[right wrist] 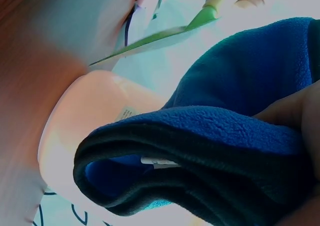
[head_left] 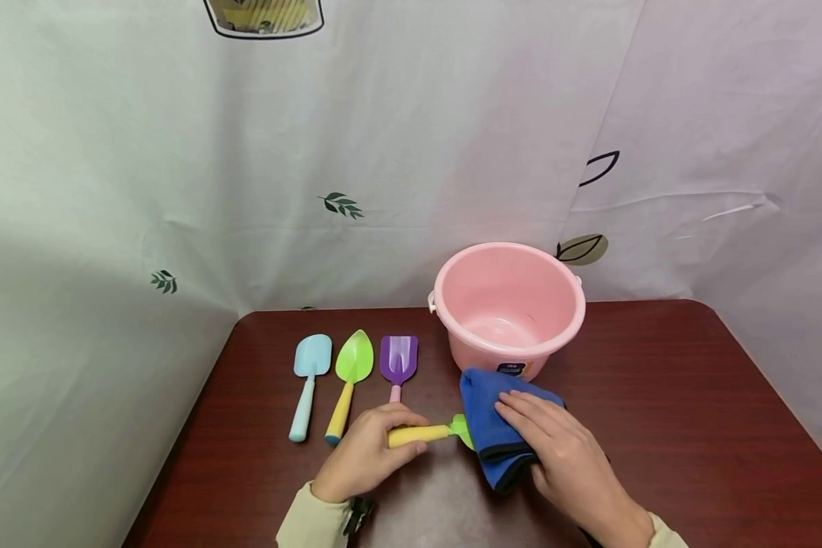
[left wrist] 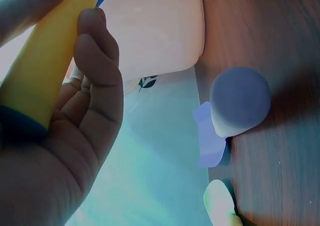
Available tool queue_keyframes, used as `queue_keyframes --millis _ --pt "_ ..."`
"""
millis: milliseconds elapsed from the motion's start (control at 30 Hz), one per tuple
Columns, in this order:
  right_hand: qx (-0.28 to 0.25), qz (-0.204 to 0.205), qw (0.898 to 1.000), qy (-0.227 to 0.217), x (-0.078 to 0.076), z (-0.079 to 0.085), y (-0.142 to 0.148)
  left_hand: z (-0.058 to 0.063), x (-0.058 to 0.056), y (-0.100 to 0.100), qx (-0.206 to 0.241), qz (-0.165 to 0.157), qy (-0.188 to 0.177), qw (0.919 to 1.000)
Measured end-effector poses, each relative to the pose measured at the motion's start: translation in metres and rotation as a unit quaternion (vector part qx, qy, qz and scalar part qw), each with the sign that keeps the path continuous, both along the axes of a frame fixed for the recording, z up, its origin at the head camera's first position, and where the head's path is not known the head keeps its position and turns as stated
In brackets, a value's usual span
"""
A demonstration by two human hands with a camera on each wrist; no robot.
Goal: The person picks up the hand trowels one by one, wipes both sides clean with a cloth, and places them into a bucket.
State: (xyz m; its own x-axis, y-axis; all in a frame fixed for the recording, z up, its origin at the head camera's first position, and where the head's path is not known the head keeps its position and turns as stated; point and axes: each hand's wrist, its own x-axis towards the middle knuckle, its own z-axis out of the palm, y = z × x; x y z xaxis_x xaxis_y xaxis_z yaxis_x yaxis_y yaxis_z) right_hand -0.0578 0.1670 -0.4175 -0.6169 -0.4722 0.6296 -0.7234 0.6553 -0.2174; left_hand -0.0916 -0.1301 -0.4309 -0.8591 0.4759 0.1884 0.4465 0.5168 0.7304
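My left hand [head_left: 366,454] grips the yellow handle of a toy garden tool [head_left: 418,435] with a green head. The dark blue butt end of this handle [left wrist: 45,61] shows in the left wrist view. My right hand [head_left: 578,460] holds a folded blue cloth [head_left: 486,415] with black edging. From the head view, the cloth hides most of the green head. Seen from the right wrist, the green head [right wrist: 165,34] is thin and edge-on beside the cloth [right wrist: 240,81]; whether they touch I cannot tell. Just behind the cloth stands a pink bucket [head_left: 469,350].
Left of the bucket, three toy shovels lie in a row: a light blue one [head_left: 313,355], a green one with a yellow handle [head_left: 355,358], and a purple one with a pink handle [head_left: 399,361]. Behind the dark red table [head_left: 671,411] hangs a pale curtain [head_left: 397,137].
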Motion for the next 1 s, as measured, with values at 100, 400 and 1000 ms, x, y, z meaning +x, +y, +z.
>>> queue_keyframes --millis 100,400,1000 --pt "-0.005 0.013 1.0 0.014 -0.001 -0.001 -0.003 0.0 0.0 0.002 0.003 -0.003 0.008 1.0" --pt "0.002 0.038 0.999 0.014 0.002 0.001 -0.012 0.0 0.0 0.004 0.012 -0.005 0.01 0.9999" --pt "0.096 0.043 0.994 -0.043 0.005 -0.009 -0.017 -0.004 -0.002 0.005 0.034 -0.029 0.007 0.999"
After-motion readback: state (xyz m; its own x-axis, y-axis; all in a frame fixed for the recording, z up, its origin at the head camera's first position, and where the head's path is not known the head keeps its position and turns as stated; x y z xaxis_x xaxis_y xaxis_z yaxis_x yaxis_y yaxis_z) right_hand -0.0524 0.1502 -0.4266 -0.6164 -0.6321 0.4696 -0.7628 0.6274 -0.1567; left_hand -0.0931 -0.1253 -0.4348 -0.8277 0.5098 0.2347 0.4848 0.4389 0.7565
